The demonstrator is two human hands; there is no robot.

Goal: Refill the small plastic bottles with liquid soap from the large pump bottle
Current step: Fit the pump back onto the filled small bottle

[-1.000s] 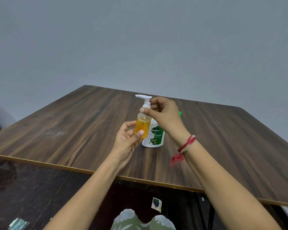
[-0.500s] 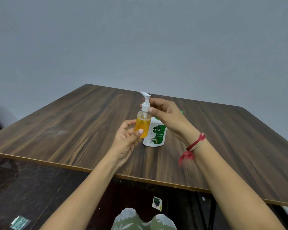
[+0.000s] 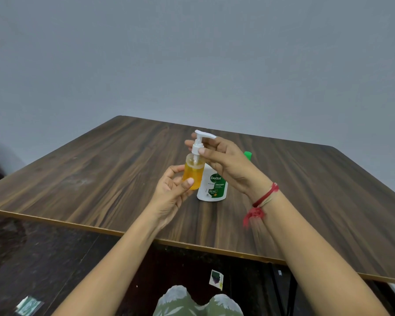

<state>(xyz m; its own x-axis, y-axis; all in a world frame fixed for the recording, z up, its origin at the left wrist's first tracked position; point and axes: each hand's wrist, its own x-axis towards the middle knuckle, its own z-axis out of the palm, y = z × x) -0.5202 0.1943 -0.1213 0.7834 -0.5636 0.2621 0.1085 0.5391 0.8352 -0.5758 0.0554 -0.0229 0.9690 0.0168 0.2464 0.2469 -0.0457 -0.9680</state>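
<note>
The left hand (image 3: 169, 192) holds a small clear bottle (image 3: 193, 172) of orange liquid upright above the counter (image 3: 89, 179), its grip closed round the lower body with the thumb across the front. The right hand (image 3: 226, 163) pinches the collar of the white pump head (image 3: 201, 139) on that bottle, thumb and fingers shut on it. Just behind, partly hidden by the bottle and the right hand, a white and green Dettol bottle (image 3: 212, 185) stands on the counter. A green cap (image 3: 248, 154) shows beyond the right hand; what it belongs to cannot be told. A red thread band (image 3: 263, 198) circles the right wrist. The counter is dark wood grain with a pale edge, set against a plain grey wall (image 3: 192, 53). Below lies a dark floor (image 3: 43, 258) with a small printed packet (image 3: 216, 279) and another scrap (image 3: 27, 305).
</note>
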